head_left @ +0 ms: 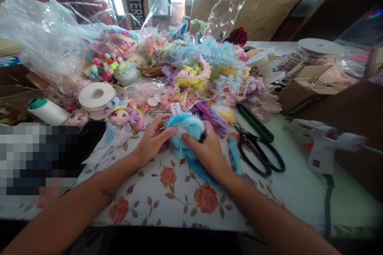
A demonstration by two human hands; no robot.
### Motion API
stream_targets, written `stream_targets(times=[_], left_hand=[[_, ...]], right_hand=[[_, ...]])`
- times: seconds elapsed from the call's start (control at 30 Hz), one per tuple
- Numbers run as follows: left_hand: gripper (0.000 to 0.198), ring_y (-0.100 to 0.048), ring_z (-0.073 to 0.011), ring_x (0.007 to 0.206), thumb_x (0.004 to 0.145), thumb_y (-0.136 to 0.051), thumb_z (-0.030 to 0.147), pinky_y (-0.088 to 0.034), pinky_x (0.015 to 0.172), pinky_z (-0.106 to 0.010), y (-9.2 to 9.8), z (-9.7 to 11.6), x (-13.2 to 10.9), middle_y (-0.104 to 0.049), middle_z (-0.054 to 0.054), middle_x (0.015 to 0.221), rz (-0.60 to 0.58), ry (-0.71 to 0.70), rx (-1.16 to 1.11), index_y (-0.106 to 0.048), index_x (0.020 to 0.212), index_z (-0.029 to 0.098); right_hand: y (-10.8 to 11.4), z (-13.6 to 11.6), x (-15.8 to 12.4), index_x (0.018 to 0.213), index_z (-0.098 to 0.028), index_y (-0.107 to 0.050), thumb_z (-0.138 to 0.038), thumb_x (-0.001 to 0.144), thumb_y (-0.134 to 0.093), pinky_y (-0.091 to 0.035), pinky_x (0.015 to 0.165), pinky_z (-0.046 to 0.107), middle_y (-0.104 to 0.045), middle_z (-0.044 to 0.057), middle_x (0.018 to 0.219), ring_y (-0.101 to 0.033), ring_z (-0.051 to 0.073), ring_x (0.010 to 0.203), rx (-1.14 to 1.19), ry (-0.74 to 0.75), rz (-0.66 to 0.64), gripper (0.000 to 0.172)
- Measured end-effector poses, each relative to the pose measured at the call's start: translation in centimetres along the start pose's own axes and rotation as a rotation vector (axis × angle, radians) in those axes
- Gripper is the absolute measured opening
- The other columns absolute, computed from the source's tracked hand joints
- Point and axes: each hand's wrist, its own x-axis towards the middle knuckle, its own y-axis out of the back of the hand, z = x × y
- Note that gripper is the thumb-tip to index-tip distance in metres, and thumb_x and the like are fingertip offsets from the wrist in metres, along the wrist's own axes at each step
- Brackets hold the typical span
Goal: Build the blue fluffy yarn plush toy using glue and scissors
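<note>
Between my two hands, just above the floral tablecloth (149, 203), is a fluffy light-blue wool ball (191, 125) with a white tag (175, 109) at its top and a short string of white beads below. My left hand (155, 137) grips its left side, thumb across the front. My right hand (206, 143) holds the right side, its thumb pressed into the wool and its other fingers mostly hidden behind. A darker blue strand (202, 171) hangs under my right hand. To the right lie a light-blue strip (235, 157) and black-handled scissors (259, 151).
Ruffled lace trims (206, 53) and craft pieces heap up behind. At left stand a thread cone (48, 112) and a ribbon spool (96, 95), near doll heads (121, 116). A green cutter (255, 123), a glue gun (323, 147) and a cardboard box (311, 91) are on the right.
</note>
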Motion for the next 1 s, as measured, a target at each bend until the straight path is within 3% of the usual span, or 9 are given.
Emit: stream_targets(times=[0.33,1.0], left_hand=[[0.048,-0.068,-0.0247,0.103,0.092,-0.068,0.047,-0.054,0.082,-0.031,0.24,0.07,0.05,-0.072,-0.01,0.118,-0.073,-0.01,0.029,-0.061,0.13,0.019],[0.051,-0.068,-0.0249,0.106,0.096,-0.06,0.05,-0.053,0.094,-0.035,0.48,-0.16,-0.19,-0.073,-0.012,0.122,-0.022,-0.16,0.335,-0.059,0.134,0.016]], right_hand=[[0.18,0.48,0.3,0.095,-0.025,-0.051,-0.052,0.071,-0.079,-0.051,0.07,0.037,-0.064,-0.001,0.085,-0.06,0.021,0.077,0.024,0.023,0.03,0.046],[0.03,0.06,-0.28,0.093,-0.026,-0.048,-0.051,0.07,-0.081,-0.056,0.065,0.035,-0.064,-0.001,0.082,-0.064,0.021,0.074,0.11,0.0,0.022,0.047]])
